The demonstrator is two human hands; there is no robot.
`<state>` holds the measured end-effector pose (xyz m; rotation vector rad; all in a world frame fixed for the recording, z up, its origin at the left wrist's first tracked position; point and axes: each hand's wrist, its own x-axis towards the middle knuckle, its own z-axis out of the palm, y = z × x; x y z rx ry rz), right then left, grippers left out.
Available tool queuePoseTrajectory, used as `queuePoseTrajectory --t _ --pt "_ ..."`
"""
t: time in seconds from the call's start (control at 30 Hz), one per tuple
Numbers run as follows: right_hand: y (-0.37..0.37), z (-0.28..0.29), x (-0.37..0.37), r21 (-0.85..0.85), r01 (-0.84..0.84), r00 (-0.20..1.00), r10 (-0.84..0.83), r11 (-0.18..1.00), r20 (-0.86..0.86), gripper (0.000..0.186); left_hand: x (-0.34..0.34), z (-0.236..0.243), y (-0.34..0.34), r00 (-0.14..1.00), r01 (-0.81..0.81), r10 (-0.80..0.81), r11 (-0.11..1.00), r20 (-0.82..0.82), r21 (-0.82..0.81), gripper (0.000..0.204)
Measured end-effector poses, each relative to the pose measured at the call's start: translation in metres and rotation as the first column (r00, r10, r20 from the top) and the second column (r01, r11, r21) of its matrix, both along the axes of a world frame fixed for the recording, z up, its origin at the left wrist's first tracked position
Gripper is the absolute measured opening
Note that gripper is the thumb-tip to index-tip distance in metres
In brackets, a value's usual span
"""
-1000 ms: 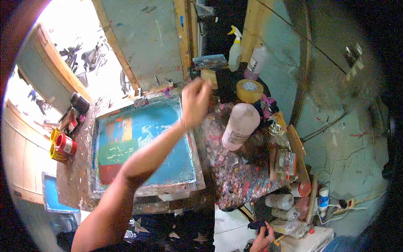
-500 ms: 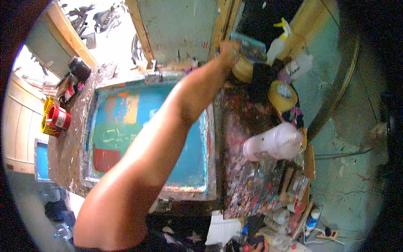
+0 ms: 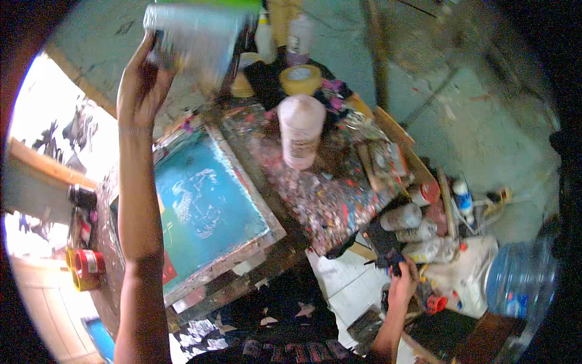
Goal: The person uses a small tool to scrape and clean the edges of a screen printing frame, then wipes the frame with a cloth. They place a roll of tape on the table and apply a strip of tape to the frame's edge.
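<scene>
My left hand (image 3: 145, 91) is raised at the upper left, fingers closed on a translucent light-blue plastic container (image 3: 200, 33). A green edge runs along the container's top, and motion smears it. Below that arm lies a screen-printing frame (image 3: 257, 209) with blue mesh, a pale figure on it, and green and red patches. My right hand (image 3: 403, 282) is at the lower right with its fingers curled at a small dark object (image 3: 388, 259), whose kind I cannot make out.
A pinkish-white bottle (image 3: 301, 133) stands on the paint-crusted bench (image 3: 321, 206), before a roll of yellowish tape (image 3: 300, 79). Several clear bottles (image 3: 400, 216) lie at the right, near a large blue water jug (image 3: 521, 279). Red and yellow tubs (image 3: 88, 262) sit at the left edge.
The view has swung right. My left hand has lifted the container from the back of the bench. My right hand now shows more fully at the lower right.
</scene>
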<state>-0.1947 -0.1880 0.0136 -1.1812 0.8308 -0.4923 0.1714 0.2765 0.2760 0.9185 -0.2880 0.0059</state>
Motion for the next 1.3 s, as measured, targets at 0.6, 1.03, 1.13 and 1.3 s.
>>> queuePoseTrajectory --t 0.6,1.03,1.13,1.3 --pt "0.014 0.007 -0.033 0.306 -0.232 0.925 0.113 0.923 0.362 0.023 -0.16 -0.291 -0.265 0.962 -0.043 -0.234 0.367 0.137 0.929 0.023" --pt "0.014 -0.01 -0.022 0.368 -0.184 0.96 0.087 0.911 0.265 0.025 -0.167 -0.297 -0.26 0.878 -0.45 -0.147 0.07 0.455 0.89 0.055" --pt "0.011 -0.021 -0.019 0.344 -0.218 0.956 0.128 0.913 0.265 0.025 -0.186 -0.279 -0.259 0.881 -0.457 -0.099 0.075 0.463 0.886 0.057" --pt "0.011 -0.023 -0.013 0.375 -0.172 0.976 0.106 0.911 0.19 0.027 -0.218 -0.24 -0.227 0.802 -0.479 -0.112 0.467 0.587 0.743 0.04"
